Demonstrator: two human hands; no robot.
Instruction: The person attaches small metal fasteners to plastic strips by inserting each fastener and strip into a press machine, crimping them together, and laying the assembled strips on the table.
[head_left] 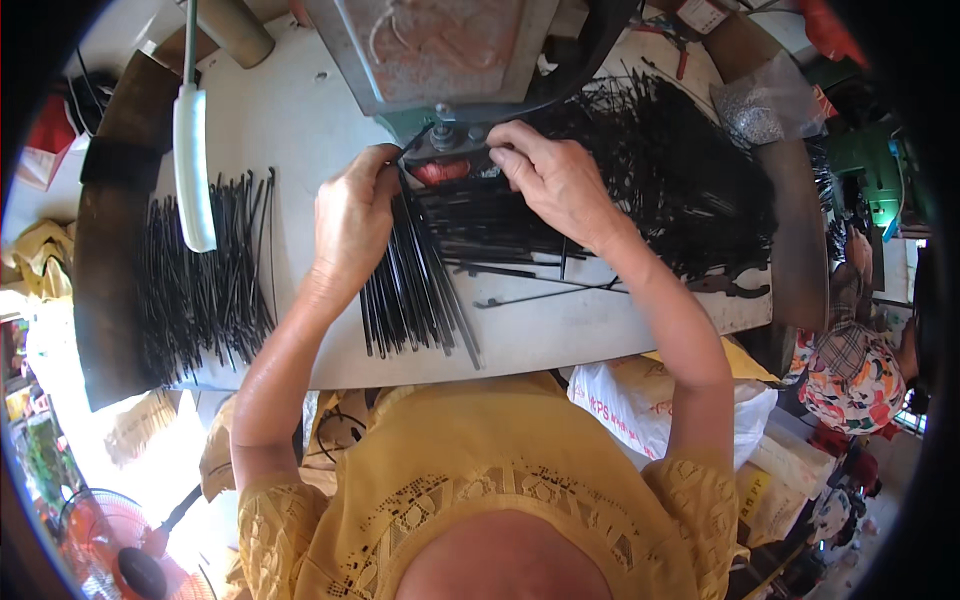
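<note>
Head view, seated person in yellow lace-trim top point(480, 470) at a white tabletop point(290, 130) w/ dark brown rim.

Containers: clear plastic bag point(765, 105) at far right corner of the tabletop, holds small greyish bits, can't tell what kind. White plastic bag point(640, 405) below the right tabletop edge, contents hidden. Nothing else bin-like in view; the strips lie loose on the tabletop.

Left hand point(352, 215) fingers curled, thumb + fingertips pinched on the top end of a fanned bundle of thin black strips point(415, 295). Bundle's long axis runs roughly near-far, far ends gathered under the hand, near ends spread toward the person, reaching close to the near tabletop edge.

Right hand point(555, 175) fingers bent, tips pressed at the dark metal clamp part point(450, 145) of a grey-green bench machine point(450, 50); looks to pinch strip ends there but can't tell for sure. Under it a stack of black strips point(490, 225) w/ long axis left-right, left ends pointing into the clamp.

Big tangled heap of black strips point(680, 170) on the right, mixed directions. Separate pile of black strips point(205, 285) at left, mostly near-far. White handle-like bar point(192, 165) hangs above that pile. Two single strips point(545, 295) lie loose near the right forearm, roughly left-right.
</note>
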